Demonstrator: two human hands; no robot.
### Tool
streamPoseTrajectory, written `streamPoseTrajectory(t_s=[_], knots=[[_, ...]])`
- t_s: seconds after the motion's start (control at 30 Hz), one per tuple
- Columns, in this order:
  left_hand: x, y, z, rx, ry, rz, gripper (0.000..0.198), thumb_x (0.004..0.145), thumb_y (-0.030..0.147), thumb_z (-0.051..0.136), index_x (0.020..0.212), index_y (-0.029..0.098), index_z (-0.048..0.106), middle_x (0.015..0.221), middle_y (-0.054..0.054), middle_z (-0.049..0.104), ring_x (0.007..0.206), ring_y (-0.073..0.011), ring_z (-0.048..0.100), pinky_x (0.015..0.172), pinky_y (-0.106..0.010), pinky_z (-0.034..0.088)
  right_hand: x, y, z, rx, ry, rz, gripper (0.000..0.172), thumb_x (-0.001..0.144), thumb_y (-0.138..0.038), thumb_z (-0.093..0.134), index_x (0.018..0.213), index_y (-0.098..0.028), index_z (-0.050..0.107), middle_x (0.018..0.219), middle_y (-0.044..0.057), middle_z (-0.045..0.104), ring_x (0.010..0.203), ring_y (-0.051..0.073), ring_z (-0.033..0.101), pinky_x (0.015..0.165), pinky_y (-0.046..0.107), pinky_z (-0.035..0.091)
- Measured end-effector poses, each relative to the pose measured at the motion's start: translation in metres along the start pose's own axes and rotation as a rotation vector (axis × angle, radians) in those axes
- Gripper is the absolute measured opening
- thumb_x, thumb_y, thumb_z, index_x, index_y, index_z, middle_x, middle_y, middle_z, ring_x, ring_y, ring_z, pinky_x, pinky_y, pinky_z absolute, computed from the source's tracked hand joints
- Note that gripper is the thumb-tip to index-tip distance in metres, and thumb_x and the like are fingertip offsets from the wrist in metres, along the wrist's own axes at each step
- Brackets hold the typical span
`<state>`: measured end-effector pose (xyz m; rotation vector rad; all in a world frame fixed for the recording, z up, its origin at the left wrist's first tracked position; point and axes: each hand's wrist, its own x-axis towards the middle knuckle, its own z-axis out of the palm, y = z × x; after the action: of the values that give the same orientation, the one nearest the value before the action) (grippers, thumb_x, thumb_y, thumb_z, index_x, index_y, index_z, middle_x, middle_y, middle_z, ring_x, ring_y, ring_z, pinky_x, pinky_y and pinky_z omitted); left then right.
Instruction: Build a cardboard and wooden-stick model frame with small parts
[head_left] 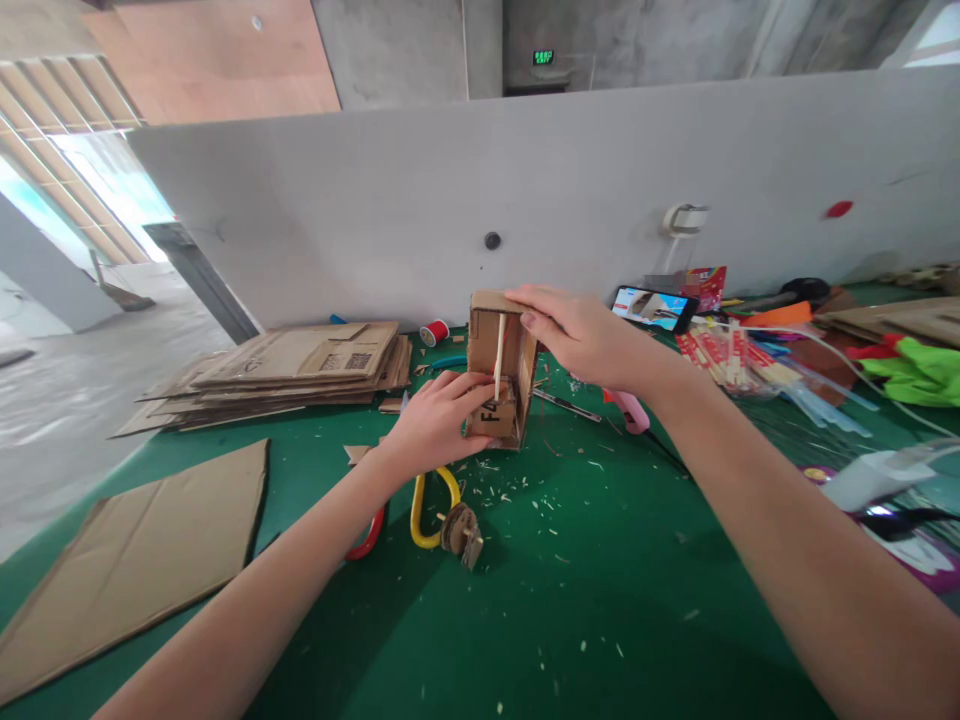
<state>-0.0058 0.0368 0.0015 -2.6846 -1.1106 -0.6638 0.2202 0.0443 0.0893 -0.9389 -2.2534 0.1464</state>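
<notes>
At the middle of the green bench (600,560), a cardboard box frame (525,375) is stood upright, its open face turned toward the viewer. A wooden stick (499,350) is set upright inside it, running from under the top panel down to a small cardboard block (501,418) printed with dark letters. The block is pinched at the frame's lower front by the left hand (433,425), whose fingers are closed around it. The top panel is clamped by the right hand (577,335), with the fingers laid over it and the thumb tucked at the front edge.

The walls and top appear already joined, so the shell is judged to be built. The stick and block seem to be at the fitting stage, and whether they are fixed cannot be told.

At six o'clock of the frame, a cardboard disc (459,530) is left unattached beside the scissors (427,505). At nine o'clock a stack of cardboard sheets (300,365) is kept, and at three o'clock a pink glue gun (630,410) is laid. Shavings are scattered across the cloth between them.
</notes>
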Motion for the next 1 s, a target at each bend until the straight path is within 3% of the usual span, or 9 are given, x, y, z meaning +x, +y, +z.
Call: streamPoseTrajectory(t_s=[0.13,0.3,0.37,0.47,0.6,0.77,0.9,1.0], knots=[[0.005,0.004,-0.012,-0.064,0.118,0.018,0.056,0.078,0.035,0.064,0.13,0.026,0.044,0.134,-0.006,0.052,0.118,-0.0264,0.048,0.1,-0.045,0.04,0.001,0.002,0.003,0.094,0.009,0.059,0.04,0.094,-0.038,0.034,0.127,-0.025,0.053,0.128,0.005,0.057,0.118,0.022,0.051,0.1,0.041,0.038],[0.012,0.013,-0.033,-0.133,0.243,-0.065,0.069,0.073,0.04,0.07,0.133,0.026,0.037,0.125,-0.006,0.054,0.115,-0.0266,0.047,0.099,-0.045,0.042,0.004,0.008,0.019,0.251,0.1,0.067,0.04,0.096,-0.044,0.03,0.121,-0.026,0.055,0.122,0.004,0.06,0.115,0.021,0.053,0.099,0.039,0.04],[0.012,0.014,-0.036,-0.132,0.352,-0.078,0.074,0.069,0.044,0.073,0.132,0.027,0.038,0.129,-0.009,0.047,0.122,-0.0293,0.042,0.104,-0.049,0.035,0.004,0.012,0.021,0.311,0.107,0.117,0.041,0.096,-0.047,0.029,0.122,-0.028,0.055,0.119,0.004,0.062,0.112,0.021,0.055,0.095,0.041,0.043],[0.013,0.014,-0.038,-0.199,0.465,-0.1,0.099,0.057,0.054,0.079,0.138,0.029,0.028,0.141,-0.012,0.027,0.133,-0.0346,0.027,0.108,-0.052,0.031,0.001,0.012,0.017,0.396,0.07,0.148,0.041,0.095,-0.048,0.031,0.124,-0.03,0.054,0.119,0.003,0.062,0.111,0.022,0.055,0.091,0.041,0.047],[0.014,0.019,-0.043,-0.336,0.41,-0.076,0.119,0.051,0.062,0.077,0.144,0.032,0.011,0.148,-0.012,0.011,0.138,-0.0403,0.015,0.106,-0.055,0.033,-0.002,0.0,0.008,0.456,-0.028,0.065,0.038,0.095,-0.045,0.034,0.125,-0.032,0.054,0.122,0.001,0.061,0.113,0.021,0.054,0.092,0.041,0.047],[0.017,0.026,-0.056,-0.258,0.436,0.095,0.112,0.053,0.057,0.079,0.143,0.03,0.019,0.146,-0.012,0.023,0.138,-0.0368,0.021,0.11,-0.054,0.028,-0.004,-0.014,0.001,0.554,-0.125,0.015,0.037,0.096,-0.04,0.034,0.127,-0.029,0.051,0.126,0.001,0.058,0.113,0.018,0.053,0.09,0.036,0.048],[0.019,0.02,-0.062,-0.262,0.443,0.125,0.098,0.054,0.052,0.081,0.137,0.028,0.033,0.133,-0.011,0.043,0.123,-0.0311,0.045,0.103,-0.048,0.04,-0.005,-0.013,0.002,0.642,-0.206,0.057,0.038,0.096,-0.04,0.033,0.129,-0.029,0.048,0.124,0.003,0.058,0.109,0.018,0.054,0.078,0.031,0.053],[0.019,0.016,-0.063,-0.245,0.441,0.081,0.092,0.055,0.052,0.081,0.134,0.029,0.038,0.125,-0.01,0.05,0.113,-0.0274,0.053,0.099,-0.044,0.045,-0.004,-0.01,0.008,0.632,-0.207,0.092,0.039,0.096,-0.042,0.033,0.13,-0.029,0.048,0.123,0.004,0.058,0.105,0.018,0.055,0.075,0.031,0.054]])
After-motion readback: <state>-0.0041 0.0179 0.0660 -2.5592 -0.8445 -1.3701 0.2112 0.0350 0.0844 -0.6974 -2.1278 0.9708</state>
